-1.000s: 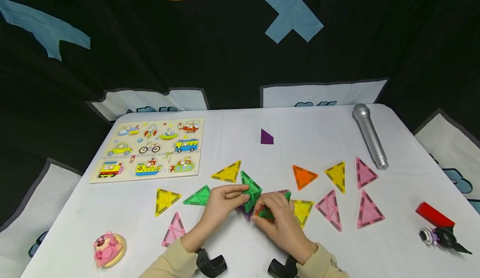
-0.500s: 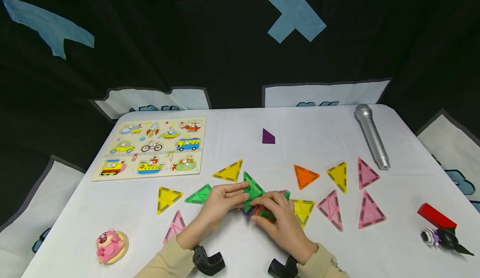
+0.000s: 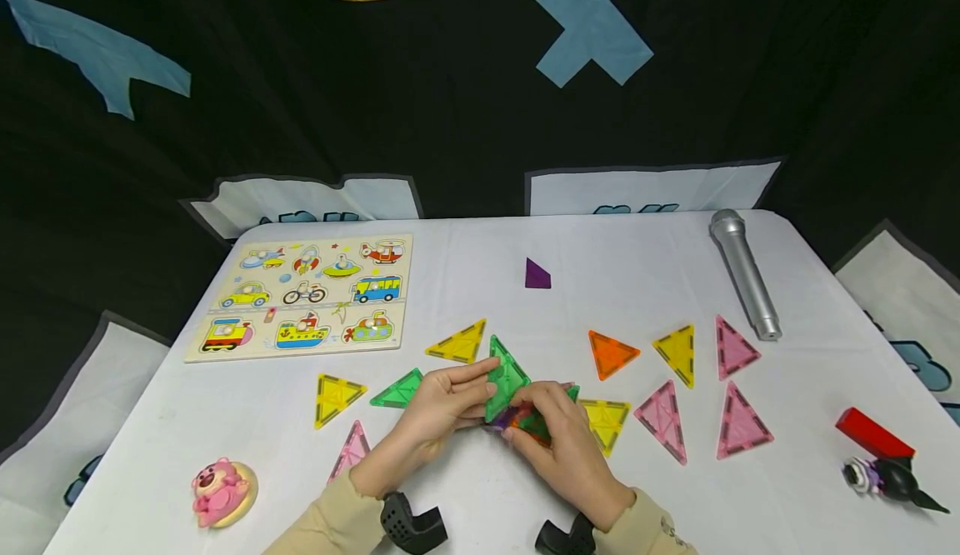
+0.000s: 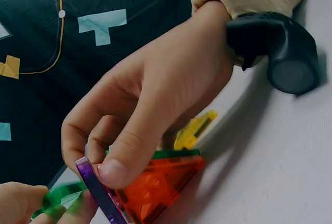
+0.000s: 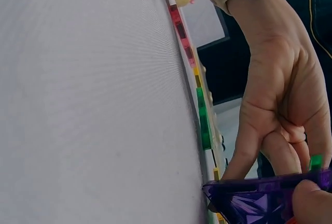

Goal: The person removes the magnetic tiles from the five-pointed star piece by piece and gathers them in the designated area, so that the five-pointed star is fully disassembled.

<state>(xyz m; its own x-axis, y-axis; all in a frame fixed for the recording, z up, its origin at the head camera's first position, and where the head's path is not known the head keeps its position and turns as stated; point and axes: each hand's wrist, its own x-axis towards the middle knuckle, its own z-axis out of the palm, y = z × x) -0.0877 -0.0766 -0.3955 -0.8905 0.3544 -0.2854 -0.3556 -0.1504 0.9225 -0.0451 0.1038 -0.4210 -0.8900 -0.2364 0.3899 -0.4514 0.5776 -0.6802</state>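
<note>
In the head view, my left hand (image 3: pixel 442 405) pinches a green triangular magnetic tile (image 3: pixel 507 376), tilted up over the table's middle. Close on its right, my right hand (image 3: pixel 562 434) grips a cluster of magnetic tiles, fingers on top and thumb below. The left wrist view shows the right thumb against a purple tile (image 4: pixel 98 190) and an orange triangular tile (image 4: pixel 163 180), with a green edge behind. In the right wrist view, the left fingers reach behind the purple tile (image 5: pixel 259 203). Whether the left hand's green tile touches the cluster is hard to tell.
Loose triangular tiles lie around the hands: yellow (image 3: pixel 337 399), green (image 3: pixel 400 389), orange (image 3: pixel 611 353) and pink (image 3: pixel 741 426). A picture puzzle board (image 3: pixel 307 297), microphone (image 3: pixel 744 272), pink bear figure (image 3: pixel 221 492), red block (image 3: pixel 873 437) and purple piece (image 3: pixel 537 274) sit farther out.
The left hand has brought the green tile slightly up and to the right, nearer the right fingers. More of the purple and orange tiles shows between the hands. The loose tiles stay put.
</note>
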